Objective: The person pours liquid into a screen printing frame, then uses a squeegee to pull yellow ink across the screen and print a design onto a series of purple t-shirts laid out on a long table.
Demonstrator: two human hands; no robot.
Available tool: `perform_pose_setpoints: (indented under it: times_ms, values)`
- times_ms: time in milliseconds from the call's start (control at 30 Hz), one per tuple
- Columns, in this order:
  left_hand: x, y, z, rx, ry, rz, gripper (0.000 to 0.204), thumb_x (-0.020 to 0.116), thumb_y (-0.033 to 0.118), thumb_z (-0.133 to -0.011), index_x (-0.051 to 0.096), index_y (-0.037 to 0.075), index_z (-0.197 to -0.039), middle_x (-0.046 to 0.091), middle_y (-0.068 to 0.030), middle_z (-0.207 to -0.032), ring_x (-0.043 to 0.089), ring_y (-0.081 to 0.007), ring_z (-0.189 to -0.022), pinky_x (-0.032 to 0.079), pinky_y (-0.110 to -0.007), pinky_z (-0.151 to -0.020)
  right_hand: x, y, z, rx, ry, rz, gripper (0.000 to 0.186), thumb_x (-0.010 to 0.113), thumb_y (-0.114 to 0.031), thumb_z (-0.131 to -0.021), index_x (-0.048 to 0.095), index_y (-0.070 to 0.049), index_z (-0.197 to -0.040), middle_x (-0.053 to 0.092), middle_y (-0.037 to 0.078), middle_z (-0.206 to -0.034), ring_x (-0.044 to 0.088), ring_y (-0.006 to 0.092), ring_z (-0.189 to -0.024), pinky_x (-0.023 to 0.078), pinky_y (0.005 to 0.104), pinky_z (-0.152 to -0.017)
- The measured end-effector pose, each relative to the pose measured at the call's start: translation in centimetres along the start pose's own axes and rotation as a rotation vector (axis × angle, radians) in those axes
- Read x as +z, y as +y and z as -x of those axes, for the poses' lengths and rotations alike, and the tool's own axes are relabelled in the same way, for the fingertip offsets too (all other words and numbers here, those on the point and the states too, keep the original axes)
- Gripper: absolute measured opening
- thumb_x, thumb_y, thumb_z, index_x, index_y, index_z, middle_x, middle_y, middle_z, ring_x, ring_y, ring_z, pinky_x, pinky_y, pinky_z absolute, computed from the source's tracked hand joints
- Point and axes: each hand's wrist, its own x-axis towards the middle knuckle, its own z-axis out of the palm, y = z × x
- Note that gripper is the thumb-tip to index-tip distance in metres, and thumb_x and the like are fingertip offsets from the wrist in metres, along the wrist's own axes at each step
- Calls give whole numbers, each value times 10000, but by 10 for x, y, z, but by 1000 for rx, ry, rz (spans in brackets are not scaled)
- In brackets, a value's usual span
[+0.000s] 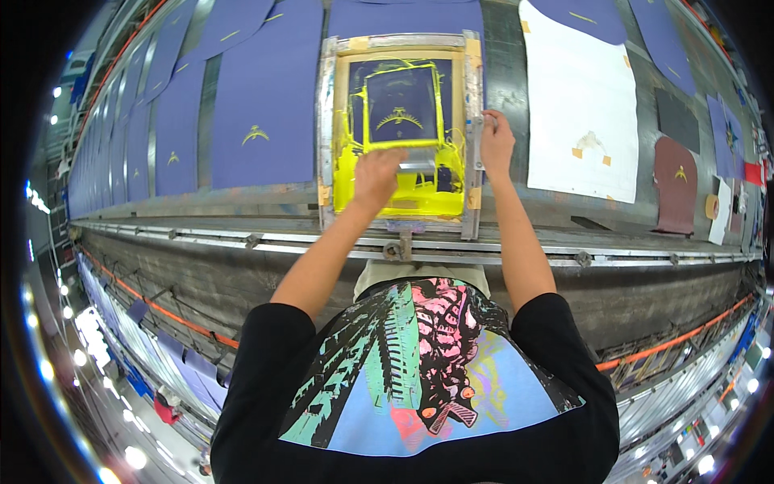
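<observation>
A screen printing frame lies on the long table in front of me, over a purple-blue fabric panel. Bright yellow ink covers much of the mesh's near part and outlines a dark window with a crest-like motif. My left hand is closed around a squeegee, which rests across the mesh below the motif; the hand hides its left part. At the frame's right side, my right hand grips the outer edge with bent fingers.
Purple-blue panels with yellow prints line the table leftward. To the right lie a taped white panel, a maroon piece, a dark grey piece and a tape roll. A metal rail follows the table's near edge.
</observation>
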Motion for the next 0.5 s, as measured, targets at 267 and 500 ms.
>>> perform_pose_setpoints:
  times_ms: [267, 500]
  values:
    - [-36, 21, 56, -69, -71, 115, 418, 706, 1, -723, 721, 153, -1112, 750, -11, -1091, 684, -232, -988, 528, -396, -831, 1, 18, -25, -10, -73, -75, 181, 580, -208, -1005, 701, -89, -1068, 591, 86, -683, 556, 197, -632, 438, 379, -626]
    - [-36, 69, 54, -38, 28, 71, 560, 752, 34, -693, 677, 182, -1228, 686, 5, -1238, 631, -230, -1096, 515, -402, -875, -4, -37, -6, -49, -52, -62, 185, 577, -206, -1005, 694, -82, -1077, 586, 76, -697, 530, 172, -635, 429, 363, -627]
